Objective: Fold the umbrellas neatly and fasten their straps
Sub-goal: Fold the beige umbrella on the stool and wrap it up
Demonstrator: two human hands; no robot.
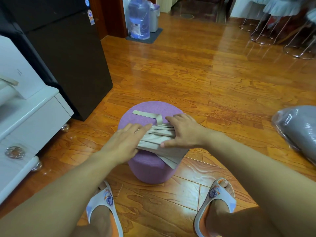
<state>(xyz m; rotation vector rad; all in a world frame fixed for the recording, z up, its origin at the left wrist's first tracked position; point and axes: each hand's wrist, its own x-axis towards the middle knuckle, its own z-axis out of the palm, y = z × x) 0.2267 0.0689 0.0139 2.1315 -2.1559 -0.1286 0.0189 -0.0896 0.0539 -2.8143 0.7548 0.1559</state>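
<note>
My feet in slippers [102,205] at bottom edge, on wood floor [213,79], one each side of the stool [150,170]. Both forearms reach forward over it.

Umbrella [159,139]: beige, pleats gathered flat, lying on the purple stool top. Near end of the fabric overhangs the stool's front edge toward my right foot.

Left hand [124,142]: flat on the left side of the pleats, fingers straight, pressing down, not gripping. Right hand [183,132]: spread over the right side of the bundle, fingers extended across the folds, thumb lying on the near fabric. Also pressing, nothing pinched.

Strap [147,115]: unfastened, lying loose on the stool top just beyond the hands, running left from the bundle's far end.

Left: white cabinet [30,117] with round knob, dark fridge [68,57] behind it. Right edge: grey bundle in clear plastic bag [297,129] on the floor, well apart from the stool.

Far: blue water jug [138,19] in plastic wrap on a grey mat [145,35], bin [154,17] just beside it. Far right: clear chair legs [263,31], blurred.
</note>
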